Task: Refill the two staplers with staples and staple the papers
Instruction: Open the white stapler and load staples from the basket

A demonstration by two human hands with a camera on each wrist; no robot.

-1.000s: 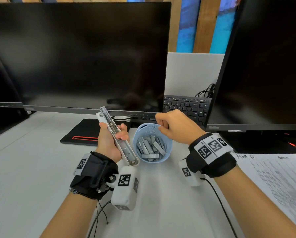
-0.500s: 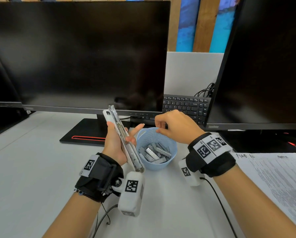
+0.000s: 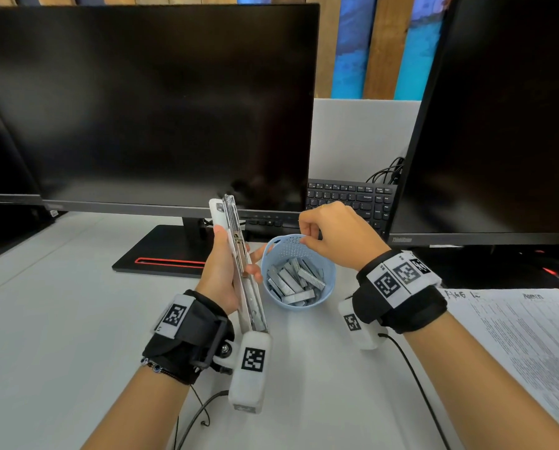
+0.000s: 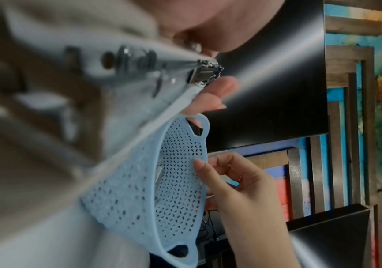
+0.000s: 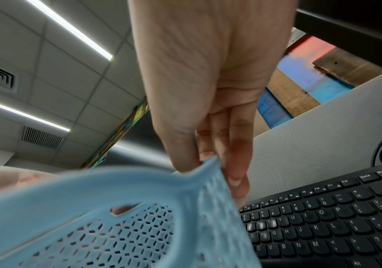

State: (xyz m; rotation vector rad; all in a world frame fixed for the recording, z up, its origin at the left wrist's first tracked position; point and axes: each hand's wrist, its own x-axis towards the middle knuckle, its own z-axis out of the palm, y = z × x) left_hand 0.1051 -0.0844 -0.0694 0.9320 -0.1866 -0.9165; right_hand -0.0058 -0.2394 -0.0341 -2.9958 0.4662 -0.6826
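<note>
Now, left hand point(image 3: 221, 274): gripped the opened stapler point(image 3: 239, 261) upright.
Right hand point(image 3: 336, 237): pinched the basket point(image 3: 327, 287) rim — staples point(image 3: 292, 280) inside.

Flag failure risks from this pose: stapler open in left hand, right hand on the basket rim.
1. The right hand pinches only the far rim of the light blue basket; a pull could tip it and spill the staple strips.
2. The left hand holds the opened stapler steeply tilted beside the basket, so a strip laid in the channel may slide.
3. The stapler's lower end sits close to the basket and could knock it.
</note>
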